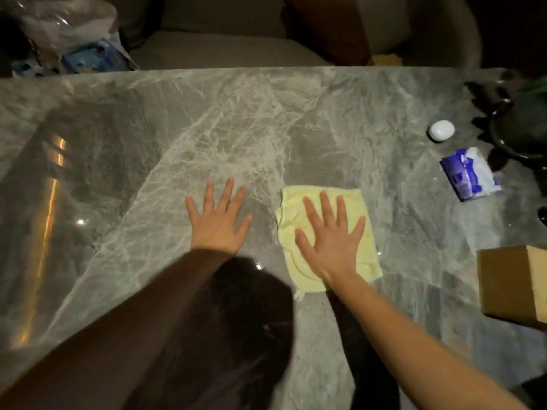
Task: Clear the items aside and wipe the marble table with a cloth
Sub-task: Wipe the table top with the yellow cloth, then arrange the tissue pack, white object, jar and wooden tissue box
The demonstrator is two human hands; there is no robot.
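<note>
A grey veined marble table [207,119] fills the view. A pale yellow cloth [291,208] lies flat on it, right of centre. My right hand [331,241] rests palm down on the cloth with its fingers spread, pressing rather than gripping. My left hand [219,220] lies flat on the bare marble just left of the cloth, fingers apart, holding nothing.
Along the right side stand a white oval case [441,130], a blue and white tissue pack [469,174], a dark plant pot [521,128] and a brown cardboard box [512,285]. Plastic bags [74,34] sit beyond the far left corner. A sofa [225,51] lies behind the table.
</note>
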